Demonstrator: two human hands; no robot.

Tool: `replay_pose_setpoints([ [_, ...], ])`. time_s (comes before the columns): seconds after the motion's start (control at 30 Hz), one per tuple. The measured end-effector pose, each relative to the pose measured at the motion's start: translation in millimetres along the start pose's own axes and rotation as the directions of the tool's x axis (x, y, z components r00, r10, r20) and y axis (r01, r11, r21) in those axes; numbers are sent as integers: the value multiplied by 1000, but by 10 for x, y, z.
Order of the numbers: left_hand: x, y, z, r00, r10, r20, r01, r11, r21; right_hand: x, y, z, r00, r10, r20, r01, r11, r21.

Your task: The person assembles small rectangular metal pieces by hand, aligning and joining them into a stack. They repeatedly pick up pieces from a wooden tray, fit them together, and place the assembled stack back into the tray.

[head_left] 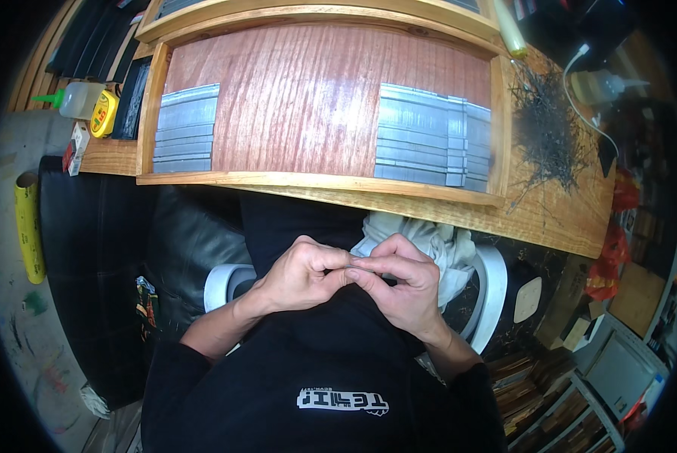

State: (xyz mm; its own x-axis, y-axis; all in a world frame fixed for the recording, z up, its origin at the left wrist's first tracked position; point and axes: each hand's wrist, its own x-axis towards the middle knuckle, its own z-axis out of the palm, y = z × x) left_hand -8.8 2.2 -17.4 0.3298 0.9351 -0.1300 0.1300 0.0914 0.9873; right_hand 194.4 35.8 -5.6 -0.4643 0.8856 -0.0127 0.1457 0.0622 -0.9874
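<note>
In front of my chest, above my lap, my left hand and my right hand meet at the fingertips. Both are closed in a pinch, thumbs against forefingers. A thin, dark sliver seems to lie between them, but it is too small and covered to name. Beyond the hands, a shallow wooden tray rests on the table. Inside it, grey, shiny flat strips are stacked in a left block and a wider right block, with bare reddish wood between them.
A heap of thin dark slivers lies on the wooden table right of the tray. At the left stand a green-tipped bottle and a yellow container. White cloth and a white chair arm are beside my right hand.
</note>
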Motion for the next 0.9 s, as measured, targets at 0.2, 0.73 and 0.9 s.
replay_pose_setpoints([
  [0.2, -13, -32, 8, 1000, 10, -27, -10, 1000, -1, 4, 4, -3, 998, -63, -19, 63, 998, -7],
  [0.73, -17, -29, 25, 997, 54, -54, -56, 998, -30, 22, 24, -4, 994, -109, -21, 109, 994, 15],
  [0.9, -25, -51, 48, 996, 48, -77, -50, 998, -32, 14, 20, 2, 996, -82, -24, 83, 996, 24],
])
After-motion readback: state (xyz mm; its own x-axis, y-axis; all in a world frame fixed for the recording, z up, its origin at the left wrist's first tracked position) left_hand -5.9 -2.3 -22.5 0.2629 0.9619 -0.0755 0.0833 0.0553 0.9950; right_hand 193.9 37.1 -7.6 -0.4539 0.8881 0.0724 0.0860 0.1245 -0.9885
